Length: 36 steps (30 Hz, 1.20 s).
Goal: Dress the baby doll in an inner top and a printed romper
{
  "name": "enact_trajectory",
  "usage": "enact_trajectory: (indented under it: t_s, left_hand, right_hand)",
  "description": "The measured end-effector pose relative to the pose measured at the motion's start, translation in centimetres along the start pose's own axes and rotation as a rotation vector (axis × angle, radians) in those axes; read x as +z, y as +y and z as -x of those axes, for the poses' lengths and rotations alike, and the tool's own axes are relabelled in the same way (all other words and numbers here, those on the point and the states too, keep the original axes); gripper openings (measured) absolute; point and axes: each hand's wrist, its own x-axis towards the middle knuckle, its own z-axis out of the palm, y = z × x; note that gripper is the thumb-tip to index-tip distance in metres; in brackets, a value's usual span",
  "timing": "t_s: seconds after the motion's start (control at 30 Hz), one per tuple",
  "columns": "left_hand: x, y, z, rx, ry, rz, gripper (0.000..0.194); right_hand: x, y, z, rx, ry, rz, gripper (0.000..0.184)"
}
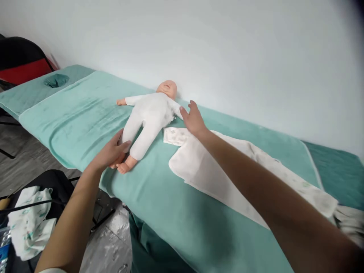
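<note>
A baby doll (153, 110) in a white cloth body lies on its back, head toward the wall and feet toward me. My left hand (112, 151) is closed round its lower leg on the left, thumb across the front near the ankle. Beside the doll's other arm is my right hand (194, 119), thumb and fingers apart; it covers that arm's end, and I cannot tell whether it touches. Below my right forearm a white baby garment (199, 167) with a faint print is spread flat, one sleeve pointing at the doll.
A green sheet covers the massage table (76, 110), which has a face hole (56, 80) at its left end. A white wall runs along the back. At lower left, a black chair (57, 182) holds folded printed cloths (31, 223). Another black and red chair (25, 68) stands far left.
</note>
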Motion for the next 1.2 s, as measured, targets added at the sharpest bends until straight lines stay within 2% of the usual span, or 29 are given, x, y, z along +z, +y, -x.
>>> enact_trajectory:
  t_s: [0.07, 0.17, 0.27, 0.37, 0.47, 0.53, 0.67, 0.8, 0.9, 0.97, 1.07, 1.2]
  left_hand:
    - [-0.3, 0.5, -2.1, 0.026, -0.111, 0.074, 0.06]
    - [0.2, 1.3, -4.8, -0.054, -0.188, 0.212, 0.059]
    - [1.2, 1.9, -7.2, -0.17, -0.248, 0.372, 0.057]
    - [2.1, 2.7, -8.6, -0.216, -0.299, 0.541, 0.057]
    - [2.8, 4.2, -8.5, -0.204, -0.329, 0.65, 0.059]
    - [3.3, 5.8, -7.7, -0.175, -0.333, 0.686, 0.059]
    - [5.7, 9.7, -4.7, -0.087, -0.344, 0.741, 0.056]
    - [10.7, 13.7, -0.3, -0.082, -0.355, 0.815, 0.055]
    - [15.6, 15.8, 3.4, -0.131, -0.393, 0.868, 0.056]
    - [18.9, 16.5, 5.6, -0.158, -0.409, 0.892, 0.059]
    - [22.9, 16.7, 8.0, -0.194, -0.458, 0.914, 0.062]
    - [25.7, 16.1, 9.3, -0.211, -0.48, 0.921, 0.062]
  right_hand:
    - [1.8, -0.1, -4.7, 0.057, -0.061, -0.051, 0.077]
    - [3.5, -1.0, -9.3, 0.104, -0.108, -0.131, 0.082]
    - [3.9, -2.4, -11.1, 0.131, -0.171, -0.204, 0.083]
    - [3.0, -3.9, -11.0, 0.201, -0.207, -0.251, 0.077]
    - [0.7, -4.9, -9.8, 0.233, -0.193, -0.307, 0.068]
    - [-1.5, -5.2, -9.0, 0.233, -0.168, -0.33, 0.063]
    - [-7.8, -4.5, -7.3, 0.155, -0.15, -0.317, 0.057]
    - [-15.2, -1.7, -4.1, 0.12, -0.169, -0.255, 0.058]
    - [-19.5, 1.7, -0.3, 0.206, -0.149, -0.166, 0.07]
    - [-21.1, 4.3, 2.3, 0.276, -0.125, -0.117, 0.078]
    - [-21.9, 7.8, 5.8, 0.336, -0.092, -0.068, 0.084]
    - [-21.4, 10.4, 8.7, 0.305, -0.123, -0.109, 0.073]
